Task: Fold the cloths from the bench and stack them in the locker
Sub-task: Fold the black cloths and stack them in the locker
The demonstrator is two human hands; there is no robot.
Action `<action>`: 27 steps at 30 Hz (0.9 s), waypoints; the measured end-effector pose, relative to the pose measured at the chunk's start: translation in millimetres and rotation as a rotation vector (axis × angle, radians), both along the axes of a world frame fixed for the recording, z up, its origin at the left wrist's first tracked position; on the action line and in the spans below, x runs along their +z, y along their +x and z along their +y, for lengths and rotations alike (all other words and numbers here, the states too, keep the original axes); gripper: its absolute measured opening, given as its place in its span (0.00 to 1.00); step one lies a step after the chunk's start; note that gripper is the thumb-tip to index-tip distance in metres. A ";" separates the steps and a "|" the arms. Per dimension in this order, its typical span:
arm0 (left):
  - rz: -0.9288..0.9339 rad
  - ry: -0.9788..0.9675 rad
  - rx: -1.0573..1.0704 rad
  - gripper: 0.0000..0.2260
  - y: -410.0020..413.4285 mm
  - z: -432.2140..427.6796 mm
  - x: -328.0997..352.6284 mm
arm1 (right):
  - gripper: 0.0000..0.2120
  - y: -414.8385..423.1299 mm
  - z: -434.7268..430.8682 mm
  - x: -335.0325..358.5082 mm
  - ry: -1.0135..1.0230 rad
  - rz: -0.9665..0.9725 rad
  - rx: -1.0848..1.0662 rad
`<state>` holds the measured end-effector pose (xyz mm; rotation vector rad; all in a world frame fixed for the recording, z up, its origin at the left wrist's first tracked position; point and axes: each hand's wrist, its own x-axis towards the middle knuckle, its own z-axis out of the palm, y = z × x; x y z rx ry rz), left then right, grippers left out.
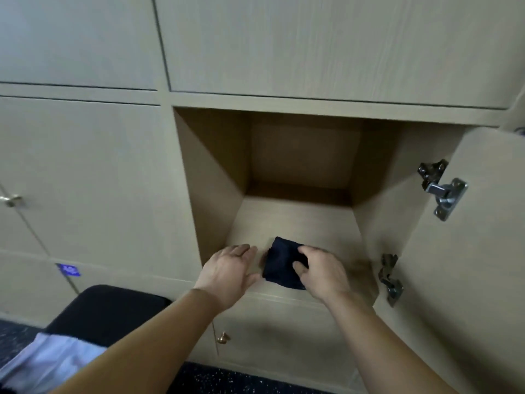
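A folded dark navy cloth (279,263) lies on the floor of the open locker (298,217), near its front edge. My right hand (322,271) holds the cloth's right side, thumb on top and fingers curled over its far edge. My left hand (230,271) hovers just left of the cloth with straight, relaxed fingers, not touching it as far as I can see. A white cloth (54,362) lies on the black bench (108,308) at the lower left.
The locker's door (466,251) stands swung open on the right, with two metal hinges (441,189) on its inner edge. Closed locker doors with small brass knobs (11,199) surround the open one. Dark speckled flooring runs below.
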<state>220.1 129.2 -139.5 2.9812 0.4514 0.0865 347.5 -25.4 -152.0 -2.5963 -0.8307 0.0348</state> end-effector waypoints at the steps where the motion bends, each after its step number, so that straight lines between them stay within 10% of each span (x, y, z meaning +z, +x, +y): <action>1: 0.006 0.009 0.019 0.28 -13.2 1.5 8.5 | 0.15 -11.5 -0.7 10.1 0.016 -0.014 0.005; 12: -0.047 0.021 0.342 0.29 -227.7 6.7 58.9 | 0.27 -184.3 27.1 76.6 0.082 -0.051 0.273; 27: -0.103 -0.054 0.840 0.27 -511.1 18.5 16.1 | 0.15 -396.0 98.5 19.1 -0.038 0.025 0.760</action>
